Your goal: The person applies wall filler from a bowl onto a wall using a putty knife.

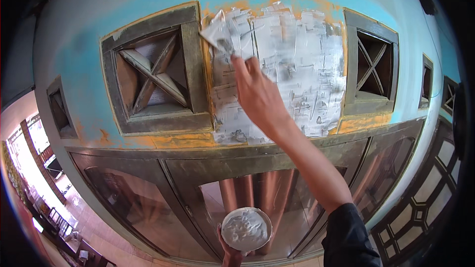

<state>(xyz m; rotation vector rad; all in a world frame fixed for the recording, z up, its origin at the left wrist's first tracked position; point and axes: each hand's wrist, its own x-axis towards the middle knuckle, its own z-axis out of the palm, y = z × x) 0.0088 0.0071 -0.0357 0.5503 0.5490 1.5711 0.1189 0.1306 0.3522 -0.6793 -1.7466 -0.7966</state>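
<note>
My right hand (257, 91) is raised to the wall, its fingers closed round a putty knife (216, 33). The knife's blade lies against the upper left part of a white putty patch (304, 64), beside a wooden window frame. Streaks and ridges cover the patch, with greyer wall showing through in places. Low in front of me, my left hand (228, 251) holds a round bowl (270, 227) from its left side and below. White putty (245, 228) with a lumpy surface fills the bowl. Most of the left hand's fingers are hidden under it.
Wooden vents with crossed slats, one on the left (151, 71) and one on the right (371, 64), flank the patch. Below runs a glazed wooden door frame (168, 188) with brown curtains (242, 190) behind glass. Blue and orange paint surrounds the vents. Furniture stands far lower left.
</note>
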